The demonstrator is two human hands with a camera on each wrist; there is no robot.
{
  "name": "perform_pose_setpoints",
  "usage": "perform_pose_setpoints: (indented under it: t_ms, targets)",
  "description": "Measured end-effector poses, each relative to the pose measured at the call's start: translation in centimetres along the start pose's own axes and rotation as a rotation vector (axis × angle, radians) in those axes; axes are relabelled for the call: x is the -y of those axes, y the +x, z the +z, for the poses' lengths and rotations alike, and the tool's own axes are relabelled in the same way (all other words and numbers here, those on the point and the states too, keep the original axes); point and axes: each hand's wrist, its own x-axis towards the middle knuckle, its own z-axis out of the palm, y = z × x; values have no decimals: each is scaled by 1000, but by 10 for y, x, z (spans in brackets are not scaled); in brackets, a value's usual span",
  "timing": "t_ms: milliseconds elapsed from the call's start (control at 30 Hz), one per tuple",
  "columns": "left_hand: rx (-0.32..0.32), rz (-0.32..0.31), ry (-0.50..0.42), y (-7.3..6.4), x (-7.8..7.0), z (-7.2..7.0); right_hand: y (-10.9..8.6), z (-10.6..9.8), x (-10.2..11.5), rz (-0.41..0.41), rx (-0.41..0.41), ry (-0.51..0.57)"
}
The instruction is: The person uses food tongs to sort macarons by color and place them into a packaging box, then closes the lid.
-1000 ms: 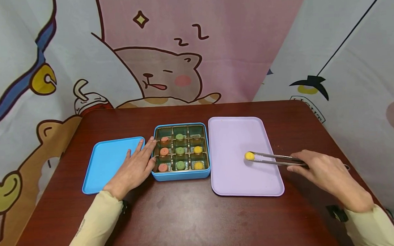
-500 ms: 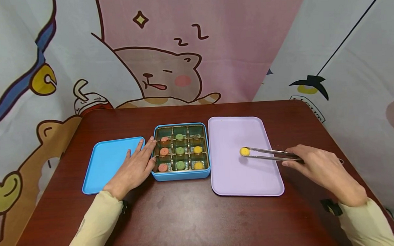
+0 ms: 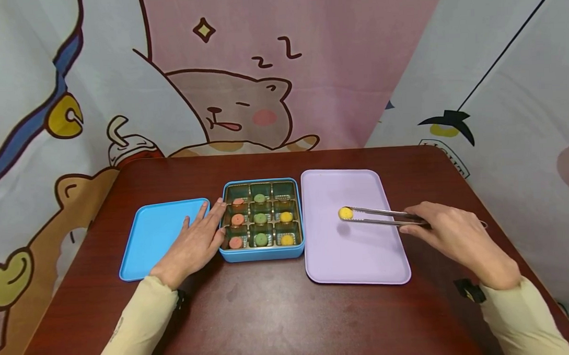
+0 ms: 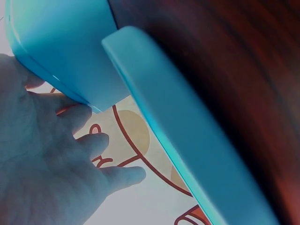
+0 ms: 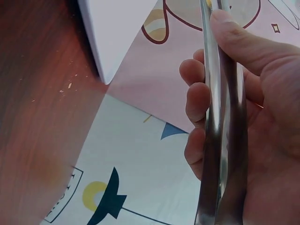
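My right hand grips metal tongs, fingers and thumb wrapped along both arms, as the right wrist view confirms. Pinched in the tips is a small round yellow cookie, held above the lilac tray. With fingers extended, my left hand touches the left side of a blue box. Inside the box, a gold divided insert holds orange cookies in the left column, green cookies in the middle and two yellow cookies at right; the back right compartment holds nothing.
A flat blue lid lies left of the box, partly under my left hand and near its fingers. The dark wooden table carries everything. A cartoon-printed cloth hangs behind the table.
My right hand has moved left and slightly away from me, bringing the tongs and yellow cookie across the tray toward the box. My left hand stays in place.
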Motion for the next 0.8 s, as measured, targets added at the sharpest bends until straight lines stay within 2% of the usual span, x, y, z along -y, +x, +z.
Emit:
perform_pose_setpoints:
  t_ms: [333, 600, 800]
  targets:
    - [0, 0, -3, 0, -1, 0, 16, -2, 5, -45, -26, 25]
    - [3, -3, -3, 0, -1, -1, 29, -4, 9, -36, -23, 34]
    - [2, -2, 0, 0, 0, 0, 38, -5, 13, -64, -43, 41]
